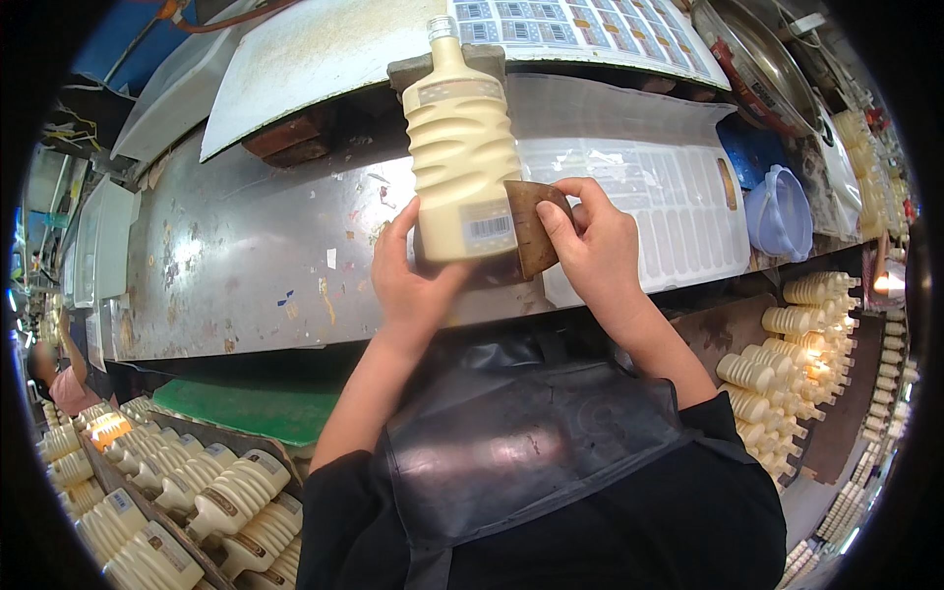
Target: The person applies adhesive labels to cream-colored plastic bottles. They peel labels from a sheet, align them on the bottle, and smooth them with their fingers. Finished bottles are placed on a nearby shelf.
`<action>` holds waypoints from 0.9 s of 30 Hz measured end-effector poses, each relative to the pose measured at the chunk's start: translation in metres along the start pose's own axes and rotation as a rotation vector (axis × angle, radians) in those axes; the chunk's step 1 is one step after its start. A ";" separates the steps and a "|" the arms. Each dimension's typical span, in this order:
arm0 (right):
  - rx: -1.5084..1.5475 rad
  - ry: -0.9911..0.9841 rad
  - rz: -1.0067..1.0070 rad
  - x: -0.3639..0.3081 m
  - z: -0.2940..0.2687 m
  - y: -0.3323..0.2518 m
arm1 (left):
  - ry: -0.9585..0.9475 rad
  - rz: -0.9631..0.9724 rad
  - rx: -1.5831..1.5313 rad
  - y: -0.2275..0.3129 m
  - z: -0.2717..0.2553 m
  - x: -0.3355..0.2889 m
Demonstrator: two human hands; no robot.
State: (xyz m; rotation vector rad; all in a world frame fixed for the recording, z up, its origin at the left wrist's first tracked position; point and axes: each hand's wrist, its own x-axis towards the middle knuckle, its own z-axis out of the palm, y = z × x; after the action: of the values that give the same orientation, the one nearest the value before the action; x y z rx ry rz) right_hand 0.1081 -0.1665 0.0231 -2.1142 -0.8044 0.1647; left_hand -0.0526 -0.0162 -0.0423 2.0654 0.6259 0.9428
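Note:
A cream bottle (462, 147) with wavy ribs lies on its back, its neck pointing away from me and its shoulder against a grey block (408, 71). A label with a barcode (489, 228) sits near its base. My left hand (408, 275) is closed around the lower left side of the bottle, some fingers hidden under it. Pinched between thumb and fingers of my right hand (598, 241) is a brown flat scraper (534, 224), its edge against the right end of the label.
A sheet of printed labels (590, 29) lies on a white board (295, 69) at the back. Right of the bottle lie translucent sheets (649, 197) and a blue basket (779, 214). Racks of similar bottles (246, 492) stand lower left and at right (777, 364). Another person (74, 379) works far left.

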 end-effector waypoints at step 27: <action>0.085 0.249 -0.971 0.048 0.020 -0.047 | -0.313 -0.572 -0.781 0.039 -0.041 0.159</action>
State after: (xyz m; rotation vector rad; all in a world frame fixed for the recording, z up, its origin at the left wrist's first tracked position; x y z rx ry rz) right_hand 0.1153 -0.1035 0.0538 -1.4213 -1.5206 -0.5551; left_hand 0.0164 0.0875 0.0716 1.1956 0.5207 0.4083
